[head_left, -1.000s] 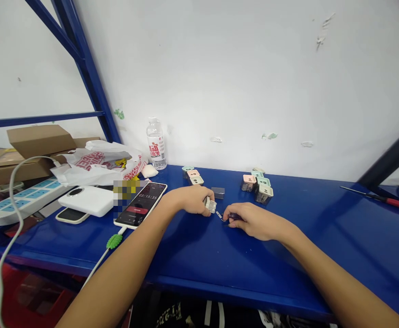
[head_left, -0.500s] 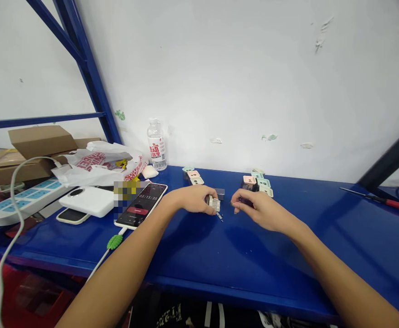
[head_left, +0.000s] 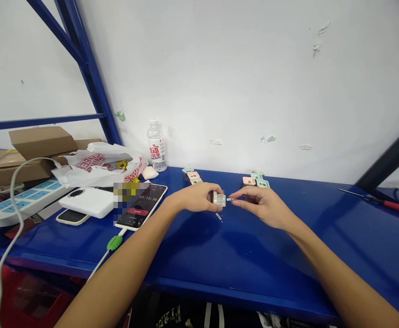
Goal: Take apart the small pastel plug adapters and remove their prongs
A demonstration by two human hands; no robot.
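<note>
"What's in the left hand (head_left: 194,198)?"

"A small white plastic block (head_left: 219,199), boxy and ridged. The grip is clenched around it, out over the middle of the worktop (head_left: 288,257)."

"And the right hand (head_left: 263,205)?"

"Its grip is a tight pinch on a thin metal sliver (head_left: 231,199), whose end sits just beside the block. A second metal sliver (head_left: 219,217) shows just nearer, below the block."

"What's beyond them?"

"Two clusters of pastel plastic cubes (head_left: 191,176) (head_left: 256,182) near the far edge, left and right of the hands."

"And the room?"

"The worktop is glossy blue-painted metal against a scuffed white wall (head_left: 240,91). Left stand a clear plastic water bottle (head_left: 156,146) and a lit smartphone (head_left: 141,206); a red-handled screwdriver (head_left: 377,202) lies far right."
</note>
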